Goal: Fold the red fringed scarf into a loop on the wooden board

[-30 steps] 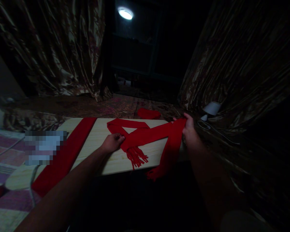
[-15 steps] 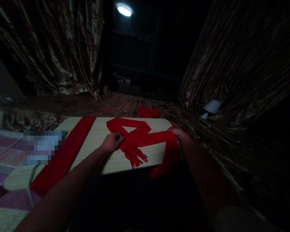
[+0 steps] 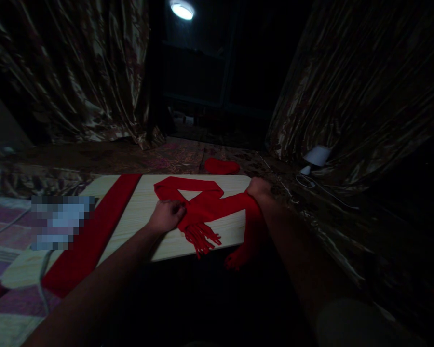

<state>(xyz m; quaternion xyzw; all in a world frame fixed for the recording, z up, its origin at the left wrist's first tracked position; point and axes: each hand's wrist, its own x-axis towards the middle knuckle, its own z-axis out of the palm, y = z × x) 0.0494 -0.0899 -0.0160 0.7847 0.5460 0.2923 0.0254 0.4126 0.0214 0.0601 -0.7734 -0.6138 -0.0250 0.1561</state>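
A red fringed scarf (image 3: pixel 206 205) lies folded in a triangle shape on a pale wooden board (image 3: pixel 144 202). My left hand (image 3: pixel 165 217) is closed, pinching the scarf where its layers cross near the fringe. At the board's right edge my right hand (image 3: pixel 259 189) grips the scarf's other stretch, whose end hangs over the front edge. One fringed end lies on the board near the front.
A second red scarf (image 3: pixel 94 231) lies straight across the board's left part. A small red folded item (image 3: pixel 222 166) sits behind the board. A white lamp (image 3: pixel 314 158) with a cable stands at the right. Shiny curtains hang left and right; a striped mat lies at the left.
My right hand has pulled its part of the scarf inward from beyond the board's right edge to the board's corner. The left hand has kept its pinch in place.
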